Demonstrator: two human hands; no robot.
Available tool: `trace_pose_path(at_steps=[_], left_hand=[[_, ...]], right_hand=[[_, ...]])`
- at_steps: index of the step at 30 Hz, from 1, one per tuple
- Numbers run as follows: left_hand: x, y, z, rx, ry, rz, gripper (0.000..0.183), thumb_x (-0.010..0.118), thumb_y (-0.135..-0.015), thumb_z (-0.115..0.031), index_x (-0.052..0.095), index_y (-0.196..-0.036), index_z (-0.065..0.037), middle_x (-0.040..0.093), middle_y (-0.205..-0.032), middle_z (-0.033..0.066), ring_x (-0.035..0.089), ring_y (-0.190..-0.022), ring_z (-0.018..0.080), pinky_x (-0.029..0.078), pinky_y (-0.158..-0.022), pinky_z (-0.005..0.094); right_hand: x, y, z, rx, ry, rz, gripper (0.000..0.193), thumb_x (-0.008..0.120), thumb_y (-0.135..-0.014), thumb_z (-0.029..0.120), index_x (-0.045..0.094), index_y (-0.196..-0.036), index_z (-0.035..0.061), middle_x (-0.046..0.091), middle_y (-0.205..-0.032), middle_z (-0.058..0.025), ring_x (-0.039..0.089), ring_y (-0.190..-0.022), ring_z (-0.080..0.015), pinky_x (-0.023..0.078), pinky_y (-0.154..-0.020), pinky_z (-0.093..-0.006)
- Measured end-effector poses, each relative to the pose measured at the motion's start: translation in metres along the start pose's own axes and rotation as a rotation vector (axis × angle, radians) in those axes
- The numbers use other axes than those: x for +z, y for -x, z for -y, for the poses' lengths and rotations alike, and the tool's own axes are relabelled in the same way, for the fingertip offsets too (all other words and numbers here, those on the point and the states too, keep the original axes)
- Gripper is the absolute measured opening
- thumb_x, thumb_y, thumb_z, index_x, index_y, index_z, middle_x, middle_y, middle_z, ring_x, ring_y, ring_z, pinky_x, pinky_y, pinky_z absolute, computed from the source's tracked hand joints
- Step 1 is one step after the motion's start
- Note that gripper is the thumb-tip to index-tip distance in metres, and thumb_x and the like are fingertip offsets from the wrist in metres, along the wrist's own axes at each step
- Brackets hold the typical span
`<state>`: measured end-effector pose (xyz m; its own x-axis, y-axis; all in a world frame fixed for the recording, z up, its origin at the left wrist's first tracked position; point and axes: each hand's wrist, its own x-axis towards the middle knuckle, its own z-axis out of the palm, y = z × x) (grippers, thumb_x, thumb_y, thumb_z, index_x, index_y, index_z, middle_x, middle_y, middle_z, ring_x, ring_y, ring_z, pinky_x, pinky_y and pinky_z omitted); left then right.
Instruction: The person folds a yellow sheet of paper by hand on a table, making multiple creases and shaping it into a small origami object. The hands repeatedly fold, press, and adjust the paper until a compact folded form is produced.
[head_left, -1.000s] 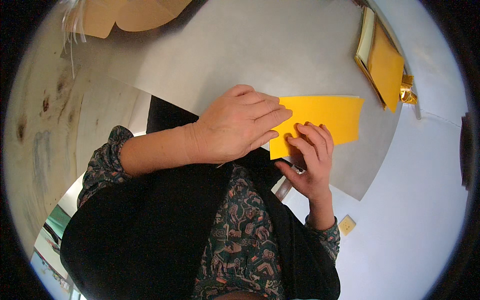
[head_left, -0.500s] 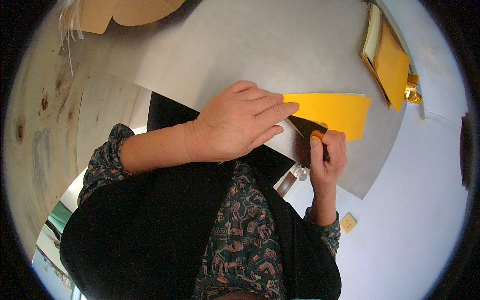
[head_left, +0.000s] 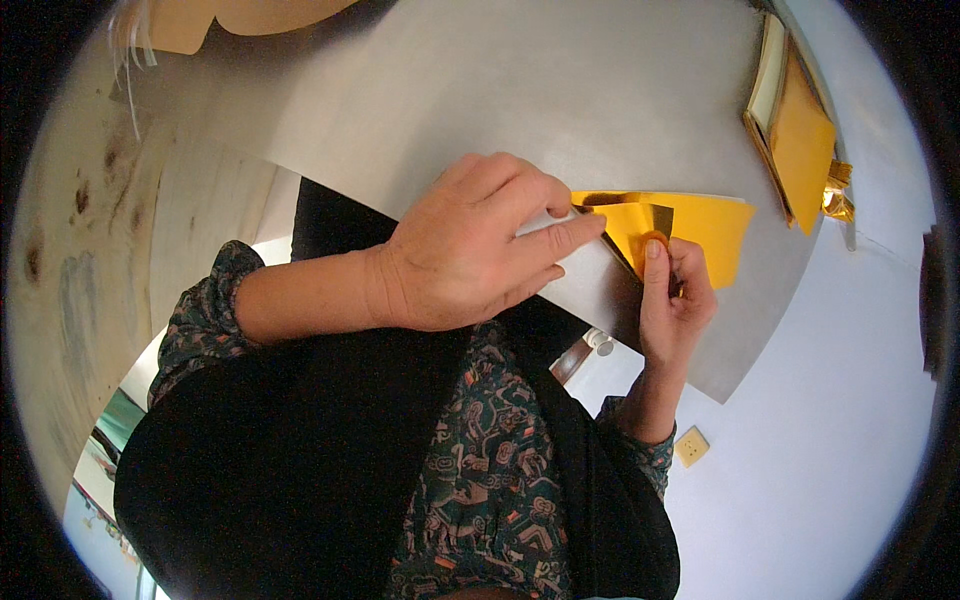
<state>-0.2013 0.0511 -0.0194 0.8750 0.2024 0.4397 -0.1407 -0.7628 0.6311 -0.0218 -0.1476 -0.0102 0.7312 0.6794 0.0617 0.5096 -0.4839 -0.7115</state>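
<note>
A stack of yellow-gold paper sheets [head_left: 722, 232] lies on the grey metal tabletop. My right hand [head_left: 678, 295] pinches the near part of a shiny gold paper sheet [head_left: 630, 222], which is bent up over the stack. An orange rubber finger cover [head_left: 654, 243] shows at its fingertips. Over the left end of the paper is my left hand [head_left: 480, 240], its index finger stretched out and the other fingers bent and spread. Its fingertips reach the sheet's left end; whether they grip it is hard to see.
A thick pile of gold paper [head_left: 795, 140] stands at the far right, with crumpled gold foil [head_left: 838, 192] beside it. Brown cardboard [head_left: 270, 15] lies at the far left near white plastic strips [head_left: 130, 50]. The metal tabletop [head_left: 480, 90] ends close to my body.
My right hand has moved slightly right and lifted the sheet, whose shiny gold side now shows instead of the dark reflection. My left fingers have bent and spread apart.
</note>
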Motion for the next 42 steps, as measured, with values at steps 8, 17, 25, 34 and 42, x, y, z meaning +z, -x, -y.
trace_pose_path(at_steps=[8,17,25,34,42], left_hand=[[-0.001,-0.002,0.004,-0.05,-0.058,0.067,0.05,0.077,-0.079,-0.019,0.069,-0.127,-0.007,0.059,-0.103,0.0024,0.056,-0.1,0.0233,0.042,-0.085,0.038],[0.002,-0.008,0.007,-0.067,-0.097,0.112,0.055,0.079,-0.077,-0.021,0.069,-0.128,-0.005,0.056,-0.098,0.0003,0.054,-0.095,0.0206,0.04,-0.083,0.0366],[0.003,-0.011,0.008,-0.069,-0.104,0.132,0.056,0.079,-0.077,-0.023,0.069,-0.128,-0.004,0.055,-0.098,0.0001,0.052,-0.094,0.0198,0.039,-0.083,0.0355],[0.0,-0.014,0.012,-0.075,-0.112,0.149,0.055,0.078,-0.077,-0.024,0.069,-0.127,-0.003,0.055,-0.098,0.0009,0.052,-0.094,0.0198,0.039,-0.084,0.0363],[-0.003,-0.021,0.014,-0.089,-0.068,0.192,0.058,0.081,-0.074,-0.018,0.067,-0.128,-0.002,0.055,-0.096,0.0031,0.054,-0.092,0.0235,0.042,-0.082,0.0384]], right_hand=[[0.001,-0.007,0.002,0.023,-0.061,0.008,0.01,0.072,-0.097,0.011,0.07,-0.096,0.0011,0.068,-0.08,-0.0024,0.06,-0.072,-0.008,0.048,-0.065,-0.0231],[0.003,-0.014,0.003,0.104,-0.076,-0.001,0.01,0.071,-0.098,0.01,0.069,-0.096,0.0002,0.066,-0.077,-0.0012,0.058,-0.069,-0.0058,0.046,-0.064,-0.0211],[0.003,-0.016,0.001,0.087,-0.065,-0.006,0.01,0.072,-0.097,0.01,0.069,-0.094,0.0011,0.066,-0.075,0.0002,0.056,-0.067,-0.0037,0.043,-0.062,-0.0195],[0.006,-0.021,0.006,0.106,-0.091,-0.014,0.01,0.072,-0.097,0.01,0.069,-0.093,0.0012,0.067,-0.075,0.0007,0.056,-0.067,-0.0027,0.043,-0.061,-0.0191],[0.007,-0.023,0.002,0.154,-0.125,-0.04,0.009,0.076,-0.094,0.009,0.07,-0.09,0.0035,0.059,-0.071,0.0058,0.047,-0.063,-0.0009,0.036,-0.056,-0.0189]])
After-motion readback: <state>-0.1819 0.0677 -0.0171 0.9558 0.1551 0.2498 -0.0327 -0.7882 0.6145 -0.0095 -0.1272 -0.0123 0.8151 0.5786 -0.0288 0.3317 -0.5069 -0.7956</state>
